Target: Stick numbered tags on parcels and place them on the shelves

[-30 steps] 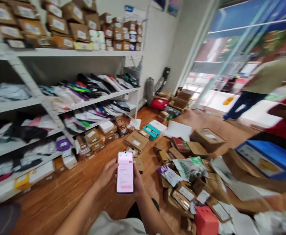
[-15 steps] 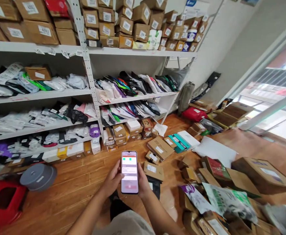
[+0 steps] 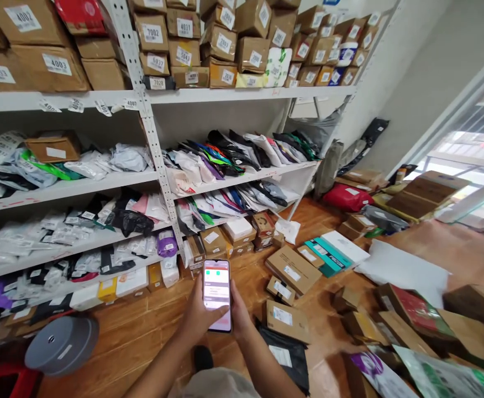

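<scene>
A smartphone [image 3: 216, 293] with a lit screen is held upright between both hands, low in the middle of the view. My left hand [image 3: 198, 309] wraps its left edge, and the left thumb lies across the lower part of the screen. Along the right edge, my right hand [image 3: 238, 312] grips the phone, its fingers mostly hidden behind it. White panels, two green marks and a pinkish lower area show on the screen; its text is too small to read. Beyond the phone stand small cardboard boxes [image 3: 212, 242] under the shelf.
White metal shelves [image 3: 242, 179] hold labelled boxes and bagged parcels. Cardboard boxes [image 3: 294, 271], a teal-and-white box [image 3: 329, 257] and a white bag [image 3: 403, 271] lie on the wooden floor to the right. A grey round stool [image 3: 62, 345] and a red plastic piece [image 3: 8, 381] stand at lower left.
My left thumb has moved from the phone's left edge across its lower screen. The screen content has shifted slightly. The view has moved closer to the shelves and tilted, so shelves appear larger.
</scene>
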### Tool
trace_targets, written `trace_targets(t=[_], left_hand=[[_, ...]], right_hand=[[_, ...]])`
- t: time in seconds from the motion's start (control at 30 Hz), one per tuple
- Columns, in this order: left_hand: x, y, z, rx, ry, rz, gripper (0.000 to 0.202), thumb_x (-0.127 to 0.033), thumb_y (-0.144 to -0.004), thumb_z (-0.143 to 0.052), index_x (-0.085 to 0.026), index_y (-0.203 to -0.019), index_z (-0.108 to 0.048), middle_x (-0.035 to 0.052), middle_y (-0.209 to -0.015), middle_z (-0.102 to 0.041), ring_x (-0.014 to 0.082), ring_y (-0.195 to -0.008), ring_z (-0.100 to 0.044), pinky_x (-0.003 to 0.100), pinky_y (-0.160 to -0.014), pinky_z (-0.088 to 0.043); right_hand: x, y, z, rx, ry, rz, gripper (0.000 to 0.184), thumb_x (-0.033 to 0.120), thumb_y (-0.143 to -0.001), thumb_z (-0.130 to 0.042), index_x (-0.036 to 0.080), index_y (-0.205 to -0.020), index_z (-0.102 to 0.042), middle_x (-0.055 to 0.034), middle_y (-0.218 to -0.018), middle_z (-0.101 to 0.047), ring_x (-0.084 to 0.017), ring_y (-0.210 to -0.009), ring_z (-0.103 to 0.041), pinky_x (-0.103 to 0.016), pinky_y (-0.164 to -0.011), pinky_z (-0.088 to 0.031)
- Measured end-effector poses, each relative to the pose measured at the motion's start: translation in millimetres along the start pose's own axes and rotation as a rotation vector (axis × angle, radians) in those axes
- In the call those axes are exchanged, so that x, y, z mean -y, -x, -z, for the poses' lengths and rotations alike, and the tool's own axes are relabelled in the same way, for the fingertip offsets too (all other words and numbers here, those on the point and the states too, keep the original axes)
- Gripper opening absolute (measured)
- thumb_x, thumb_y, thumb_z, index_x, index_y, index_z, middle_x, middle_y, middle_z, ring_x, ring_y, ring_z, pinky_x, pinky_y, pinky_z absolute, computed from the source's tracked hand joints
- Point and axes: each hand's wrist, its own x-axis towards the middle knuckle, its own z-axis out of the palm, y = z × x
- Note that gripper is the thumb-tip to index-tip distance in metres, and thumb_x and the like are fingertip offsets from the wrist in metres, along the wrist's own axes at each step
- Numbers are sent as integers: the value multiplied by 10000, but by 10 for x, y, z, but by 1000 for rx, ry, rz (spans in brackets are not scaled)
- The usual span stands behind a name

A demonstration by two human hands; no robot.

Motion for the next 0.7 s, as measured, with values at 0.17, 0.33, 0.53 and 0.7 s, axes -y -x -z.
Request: trace_targets(t=[0.17,0.33,0.53,0.7], left_hand=[[-9,-352,498,217,190,61,1137,-393,-707,-778,-192,-1513,-2,198,-1483,-379,297,-1211,-536,383,-963,-487],[145,-529,1026,152,156,91,1135,-411,-691,-787,-178,-1521,-48,195,-1453,-410,288,-1210,-526,378,-999,-454],[209,-775,1462,-196,160,139,683,-688,-776,-579,-184,-1238,-563,128,-1289,-596,314,-1182,-539,395,-935,-484],[367,-1007,2122,-127,180,149,722,-779,-758,-502,-193,-1164,-619,97,-1104,-687,300,-1006,-617,402,-844,-508]], right_hand=[[50,-632,-117,107,-5,-61,648,694,-798,-558,118,-1059,-699,-104,-910,-762,-252,-848,-724,-429,-942,-497],[-61,-1041,-320,120,68,-156,689,702,-822,-516,86,-1077,-688,-131,-909,-756,-252,-836,-722,-409,-892,-516],[-342,-1453,-559,55,103,-169,580,651,-813,-580,137,-1055,-697,-104,-962,-756,-252,-870,-721,-412,-847,-545],[-777,-1895,-856,52,43,-88,587,646,-801,-605,130,-1068,-693,-104,-905,-762,-234,-750,-729,-393,-768,-569]])
